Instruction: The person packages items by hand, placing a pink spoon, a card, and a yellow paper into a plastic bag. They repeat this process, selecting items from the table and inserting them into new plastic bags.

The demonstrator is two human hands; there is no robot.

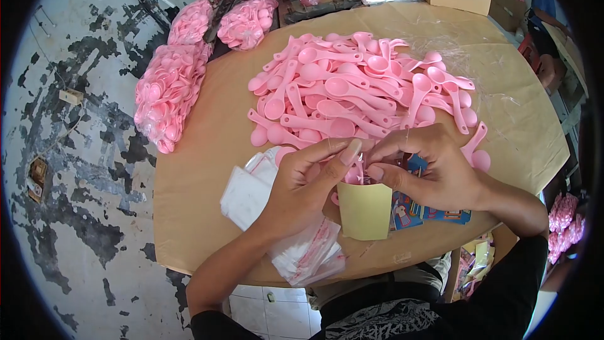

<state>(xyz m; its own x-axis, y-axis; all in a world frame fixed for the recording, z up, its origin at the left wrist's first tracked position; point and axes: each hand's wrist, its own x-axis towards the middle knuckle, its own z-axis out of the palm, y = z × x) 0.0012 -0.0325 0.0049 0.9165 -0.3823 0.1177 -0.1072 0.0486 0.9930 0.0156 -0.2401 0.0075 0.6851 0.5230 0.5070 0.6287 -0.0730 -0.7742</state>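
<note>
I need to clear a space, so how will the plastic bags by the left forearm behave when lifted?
The plastic bags will probably flop, since they look thin and creased. They should feel light, as they lie quite flat. They may slide apart, being loosely fanned.

Passage existed over the table (195, 214) between the bagged spoons (167, 88) and the spoon pile (343, 88), which obstructed the far middle.

We count 1 left hand (308, 186), 1 right hand (434, 170), 1 yellow card (365, 212) just below them, 3 spoon-filled bags (168, 91) beyond the left one, and 1 heap of pink spoons (352, 85) beyond both, too overlapped to count.
</note>
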